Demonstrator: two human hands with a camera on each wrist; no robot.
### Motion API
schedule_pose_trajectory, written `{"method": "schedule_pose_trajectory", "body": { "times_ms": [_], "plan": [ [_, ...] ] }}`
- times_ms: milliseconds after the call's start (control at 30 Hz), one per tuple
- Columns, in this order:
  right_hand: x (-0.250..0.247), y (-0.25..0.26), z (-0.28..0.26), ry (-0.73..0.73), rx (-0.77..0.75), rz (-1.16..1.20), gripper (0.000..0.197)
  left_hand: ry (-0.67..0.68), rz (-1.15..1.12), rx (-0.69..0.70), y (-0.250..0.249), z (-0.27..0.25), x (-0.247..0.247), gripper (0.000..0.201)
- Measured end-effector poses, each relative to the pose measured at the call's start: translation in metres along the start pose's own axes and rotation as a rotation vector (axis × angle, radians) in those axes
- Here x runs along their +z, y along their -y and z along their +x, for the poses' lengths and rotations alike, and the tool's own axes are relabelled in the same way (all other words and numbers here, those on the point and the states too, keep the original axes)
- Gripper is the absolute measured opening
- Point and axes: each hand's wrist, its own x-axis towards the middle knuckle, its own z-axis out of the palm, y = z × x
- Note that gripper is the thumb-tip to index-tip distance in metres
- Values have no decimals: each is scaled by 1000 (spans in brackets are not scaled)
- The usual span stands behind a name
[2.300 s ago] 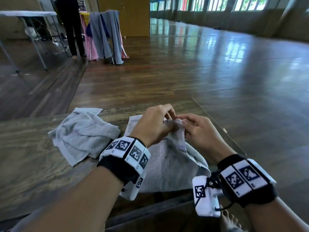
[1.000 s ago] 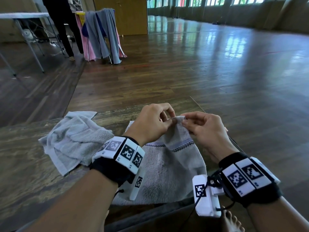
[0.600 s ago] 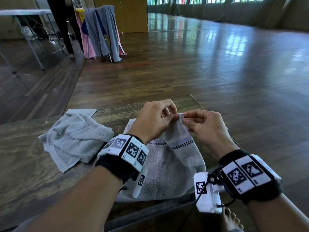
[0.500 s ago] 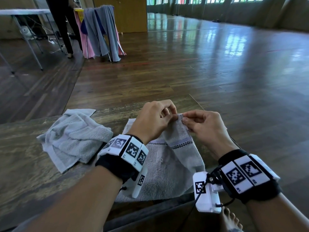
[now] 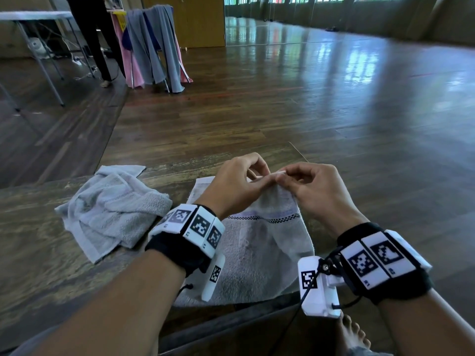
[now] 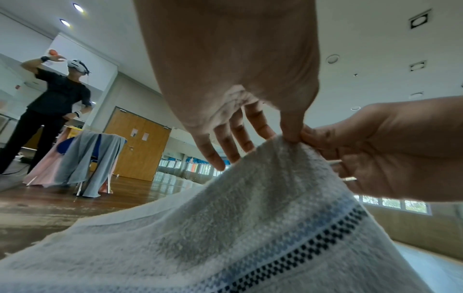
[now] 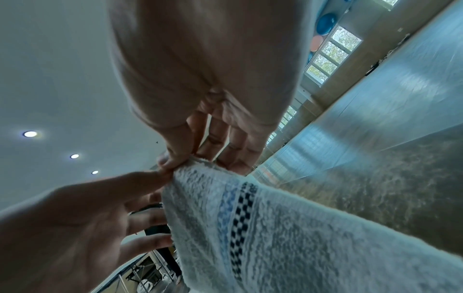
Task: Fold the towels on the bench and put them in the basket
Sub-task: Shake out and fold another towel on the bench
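Observation:
A pale grey towel with a blue and black checkered band (image 5: 259, 242) (image 6: 225, 228) (image 7: 288, 237) lies on the wooden bench (image 5: 33, 240), one end lifted into a peak. My left hand (image 5: 240, 181) (image 6: 288, 132) and right hand (image 5: 311, 186) (image 7: 175, 158) meet at that peak, each pinching the towel's edge between thumb and fingers. A second grey towel (image 5: 113, 209) sits crumpled on the bench to the left, untouched. No basket is in view.
The bench's far edge (image 5: 231, 160) runs just beyond my hands, with wooden floor (image 5: 334, 111) past it. A drying rack hung with grey and pink cloths (image 5: 151, 44) stands far left, a person (image 5: 95, 34) and a folding table (image 5: 36, 16) beside it. My bare foot (image 5: 352, 332) shows below.
The towel's end has been lifted from a bunched heap into a raised peak, showing the checkered band. Both hands stay pinched together at its top edge, barely shifting over the last second.

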Motion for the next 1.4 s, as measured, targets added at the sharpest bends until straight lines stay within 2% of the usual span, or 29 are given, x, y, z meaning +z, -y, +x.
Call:
{"method": "schedule_pose_trajectory", "body": {
  "times_ms": [133,200,500,667,833,1000,1067,1200,1267,1333,1400],
  "plan": [
    [-3,3,-3,113,-43,-45,10,154,73,38,3,-1,-5,19],
    [-4,4,-4,139,-57,-61,14,179,69,65,4,-2,-7,17],
    [-31,-6,13,-62,-95,-86,15,144,278,33,33,2,-28,19],
    [-48,-21,25,-173,-23,-117,11,117,376,-30,52,-2,-48,23],
    [-65,-34,28,-259,60,-136,18,73,448,-107,67,-13,-68,12],
    [-69,-38,28,-244,105,-156,21,48,395,-165,74,-25,-83,5],
    [-67,-40,28,-238,104,-161,25,24,360,-193,76,-28,-89,9],
    [-62,-42,29,-195,125,-171,18,35,325,-232,78,-34,-99,10],
    [-61,-44,32,-173,158,-178,17,17,304,-248,78,-36,-103,15],
    [-60,-43,34,-129,225,-190,6,-20,278,-265,80,-36,-106,25],
    [-57,-44,36,-86,267,-185,15,-40,283,-287,82,-35,-109,34]
  ]
}}
